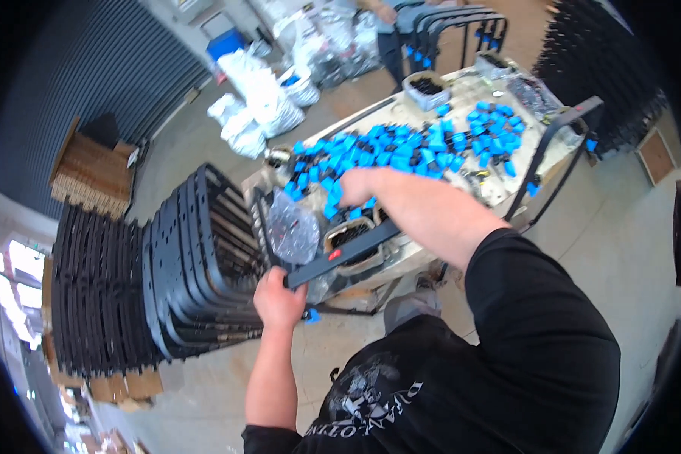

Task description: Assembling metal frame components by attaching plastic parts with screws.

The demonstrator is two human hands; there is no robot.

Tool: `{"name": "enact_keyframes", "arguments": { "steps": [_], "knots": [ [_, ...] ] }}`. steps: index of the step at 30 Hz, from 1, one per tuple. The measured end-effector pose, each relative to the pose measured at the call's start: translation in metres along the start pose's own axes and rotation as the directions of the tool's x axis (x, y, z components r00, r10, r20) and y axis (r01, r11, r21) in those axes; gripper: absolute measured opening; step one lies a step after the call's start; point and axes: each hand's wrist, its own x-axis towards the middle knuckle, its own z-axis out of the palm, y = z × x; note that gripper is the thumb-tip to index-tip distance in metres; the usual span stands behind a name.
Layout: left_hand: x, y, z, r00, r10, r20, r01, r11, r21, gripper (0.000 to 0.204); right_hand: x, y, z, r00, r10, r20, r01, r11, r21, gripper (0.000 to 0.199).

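Note:
My left hand (280,297) is closed round the near end of a flat black metal bar (348,253) with a small red mark. This bar runs up to the right and passes under my right forearm. Close to that hand, a blue cap (312,315) sits on a thin black tube. My right hand (358,187) reaches into a wide heap of blue-and-black plastic caps (401,147) on the worktable (469,92); its fingers are hidden. Below the heap lie a tub of small black parts (348,236) and a clear plastic bag (293,227).
Stacked black metal frames (178,257) stand at the left. Another black frame (537,155) with blue caps leans at the table's right end. Tubs of black parts (427,87) line the far side. White sacks (257,94) lie on the floor beyond. A co-worker's hand (386,13) shows at the top.

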Motion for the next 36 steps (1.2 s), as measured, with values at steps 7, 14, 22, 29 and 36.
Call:
{"name": "enact_keyframes", "arguments": {
  "steps": [7,14,22,29,36],
  "knots": [
    [-0.071,0.002,-0.019,0.991,0.116,-0.071,-0.118,0.993,-0.027,0.032,-0.117,-0.102,-0.011,0.998,-0.06,-0.017,0.062,0.985,0.161,0.033],
    [-0.092,-0.001,-0.024,1.0,0.022,0.02,-0.011,0.902,-0.431,0.024,-0.202,-0.077,-0.027,0.968,-0.045,-0.248,0.142,0.91,0.389,0.025],
    [-0.116,0.009,-0.011,0.995,-0.095,-0.004,0.083,0.897,-0.435,0.023,-0.404,0.009,-0.012,0.707,0.092,-0.701,0.274,0.878,0.391,0.025],
    [-0.069,0.218,-0.014,1.0,0.008,0.028,0.0,0.953,-0.303,0.028,-0.496,0.157,0.05,0.56,0.769,-0.307,0.229,0.213,0.95,0.038],
    [-0.003,0.422,-0.009,0.938,0.188,0.292,-0.063,0.919,-0.39,0.023,-0.626,0.323,-0.057,0.392,0.877,-0.279,0.215,0.208,0.954,0.049]
  ]
}}
